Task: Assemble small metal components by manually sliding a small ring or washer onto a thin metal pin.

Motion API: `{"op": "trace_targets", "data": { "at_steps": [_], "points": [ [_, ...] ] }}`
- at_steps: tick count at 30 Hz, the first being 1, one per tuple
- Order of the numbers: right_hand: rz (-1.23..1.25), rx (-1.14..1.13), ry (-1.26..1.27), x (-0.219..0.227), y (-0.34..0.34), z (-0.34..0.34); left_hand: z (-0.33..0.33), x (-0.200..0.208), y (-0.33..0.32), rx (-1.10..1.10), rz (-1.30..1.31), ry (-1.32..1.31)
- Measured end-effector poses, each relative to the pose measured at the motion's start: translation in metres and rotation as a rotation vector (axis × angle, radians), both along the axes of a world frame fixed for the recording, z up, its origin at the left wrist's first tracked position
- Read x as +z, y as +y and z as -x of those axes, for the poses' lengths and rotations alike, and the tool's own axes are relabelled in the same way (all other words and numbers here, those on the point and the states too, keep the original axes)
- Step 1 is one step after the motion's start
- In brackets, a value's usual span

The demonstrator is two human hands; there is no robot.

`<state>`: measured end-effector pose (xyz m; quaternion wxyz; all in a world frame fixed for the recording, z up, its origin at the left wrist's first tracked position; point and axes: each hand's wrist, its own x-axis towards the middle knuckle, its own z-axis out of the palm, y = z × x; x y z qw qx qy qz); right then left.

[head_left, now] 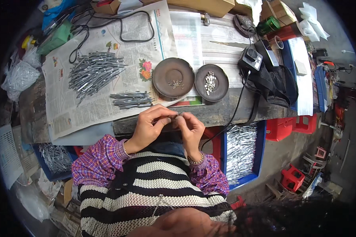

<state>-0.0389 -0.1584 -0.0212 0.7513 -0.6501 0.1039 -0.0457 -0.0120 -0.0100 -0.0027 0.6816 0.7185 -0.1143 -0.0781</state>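
My left hand (150, 125) and my right hand (192, 130) meet at the front edge of the table. Thumbs and fingertips pinch together around something small and dark, too small to name. Just beyond them stands a round brown dish (162, 85) with a few tiny metal parts in it. A second brown dish (222, 81), to its right, holds small shiny silver pieces. Slim grey metal pieces (131, 100) lie in a small row left of the dishes. Behind that row spreads a larger heap of similar pieces (95, 73).
Newspaper (59, 106) covers the table's left side, with a black cable (136, 40) across it. A black boxy device (250, 59) with a cord sits at right. Blue bins of metal pieces (242, 154) (55, 160) flank me below. Red stools (292, 177) stand on the floor.
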Motion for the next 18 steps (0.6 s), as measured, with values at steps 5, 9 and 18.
{"op": "trace_targets", "data": {
  "at_steps": [5,9,18],
  "points": [
    [-0.153,0.020,0.040,-0.002,-0.008,-0.003,0.000,0.000,-0.001,-0.033,-0.052,-0.041],
    [-0.212,-0.091,0.022,-0.002,-0.013,-0.008,-0.001,-0.001,-0.001,-0.024,-0.068,0.005],
    [-0.081,0.018,0.036,0.000,-0.018,-0.006,-0.001,-0.002,-0.003,-0.026,-0.060,0.036]
  ]
}}
